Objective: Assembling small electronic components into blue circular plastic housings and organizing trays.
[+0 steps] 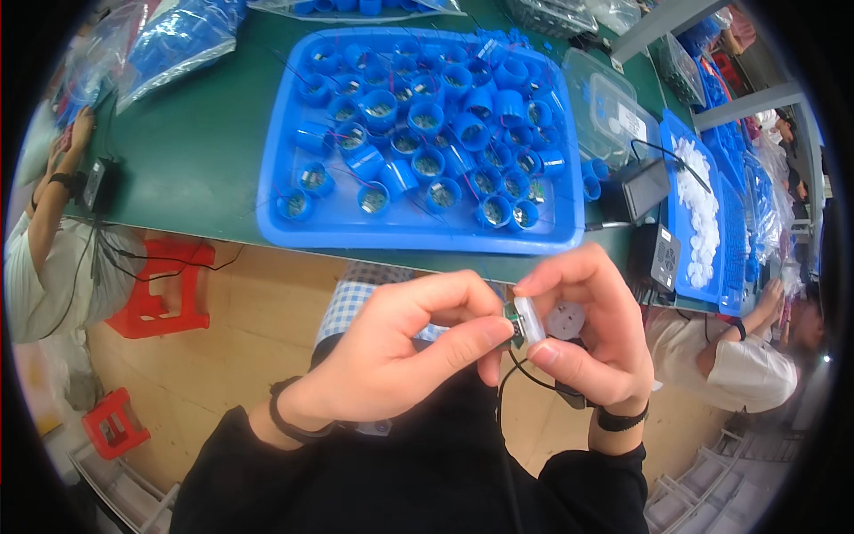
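Above my lap, in front of the table edge, both hands meet. My left hand [418, 343] pinches a small green circuit board [512, 326] between thumb and fingers. Touching the board's right side is a white plastic disc [530, 321], seen nearly edge-on, which my right hand [592, 329] grips between thumb and forefinger. A second round white disc with small holes [566, 320] shows within the curl of my right fingers. A black cable [505, 392] runs down below the hands. Whether the board and the first disc are joined, I cannot tell.
A blue tray [418, 233] of blue cups with circuit boards and thin wires stands on the green table [200, 169]. To its right are a clear plastic box [605, 107], black devices [633, 191] and a blue tray of white discs [698, 218]. Other people sit at both sides.
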Motion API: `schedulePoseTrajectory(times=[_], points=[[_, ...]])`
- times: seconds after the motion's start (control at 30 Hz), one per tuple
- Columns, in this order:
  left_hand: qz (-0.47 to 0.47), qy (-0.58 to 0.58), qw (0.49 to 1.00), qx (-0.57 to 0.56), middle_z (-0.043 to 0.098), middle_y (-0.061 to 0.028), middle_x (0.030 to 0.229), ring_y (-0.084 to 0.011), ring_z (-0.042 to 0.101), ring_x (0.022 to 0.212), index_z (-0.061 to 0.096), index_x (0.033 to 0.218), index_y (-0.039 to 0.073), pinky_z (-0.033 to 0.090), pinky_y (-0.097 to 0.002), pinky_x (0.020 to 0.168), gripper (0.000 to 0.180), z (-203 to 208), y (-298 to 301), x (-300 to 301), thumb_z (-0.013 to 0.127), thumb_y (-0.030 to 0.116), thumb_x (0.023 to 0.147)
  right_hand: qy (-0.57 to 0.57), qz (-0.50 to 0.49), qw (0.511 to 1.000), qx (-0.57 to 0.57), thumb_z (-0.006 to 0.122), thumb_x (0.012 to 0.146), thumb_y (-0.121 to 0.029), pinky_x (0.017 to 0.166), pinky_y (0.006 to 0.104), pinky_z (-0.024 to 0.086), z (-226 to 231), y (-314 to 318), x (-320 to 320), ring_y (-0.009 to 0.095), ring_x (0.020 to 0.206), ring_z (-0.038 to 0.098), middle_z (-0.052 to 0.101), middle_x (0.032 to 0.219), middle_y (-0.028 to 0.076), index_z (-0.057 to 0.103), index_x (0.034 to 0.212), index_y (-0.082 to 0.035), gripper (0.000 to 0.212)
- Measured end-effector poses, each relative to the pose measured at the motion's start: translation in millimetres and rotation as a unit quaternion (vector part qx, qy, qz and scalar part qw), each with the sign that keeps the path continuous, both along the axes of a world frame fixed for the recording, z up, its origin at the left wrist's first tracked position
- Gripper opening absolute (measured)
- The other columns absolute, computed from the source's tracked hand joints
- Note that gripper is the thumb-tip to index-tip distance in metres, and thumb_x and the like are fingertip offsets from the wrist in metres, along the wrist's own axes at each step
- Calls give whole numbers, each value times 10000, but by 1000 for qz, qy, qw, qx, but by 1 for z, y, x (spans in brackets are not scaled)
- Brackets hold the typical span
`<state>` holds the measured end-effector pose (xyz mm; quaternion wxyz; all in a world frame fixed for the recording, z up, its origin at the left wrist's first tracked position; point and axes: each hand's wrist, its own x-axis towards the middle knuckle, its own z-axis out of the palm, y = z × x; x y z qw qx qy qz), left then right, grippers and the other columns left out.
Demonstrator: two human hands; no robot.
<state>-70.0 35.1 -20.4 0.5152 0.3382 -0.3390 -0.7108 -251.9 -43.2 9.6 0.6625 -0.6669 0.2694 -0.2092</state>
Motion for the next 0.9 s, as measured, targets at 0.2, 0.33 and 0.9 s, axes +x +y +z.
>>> schedulePoseTrajectory(times=[0.2, 0.33, 0.9], points=[[-31, -86, 994, -57, 594, -18, 738, -69, 568, 716, 550, 899, 8, 450, -223, 654, 120, -1, 4, 5, 503, 116, 925, 31, 1, 995, -90, 707, 725, -51, 600, 240, 441, -6, 5, -10, 128, 669, 577, 592, 738, 75, 514, 1031, 7, 366], [-17, -91, 992, -91, 588, -40, 670, -101, 578, 636, 530, 853, 12, 455, -256, 601, 205, -4, 7, 1, 482, 191, 940, 76, -33, 996, 35, 704, 683, -115, 599, 207, 351, 6, 12, -2, 81, 682, 474, 511, 788, 45, 453, 966, -10, 393], [20, -187, 981, -57, 592, -14, 664, -62, 539, 600, 597, 815, 33, 427, -213, 538, 159, -7, 14, 4, 591, 181, 875, 101, 67, 986, -116, 722, 763, -155, 632, 267, 445, 24, 13, 14, 127, 682, 555, 605, 774, 55, 545, 953, -26, 291]])
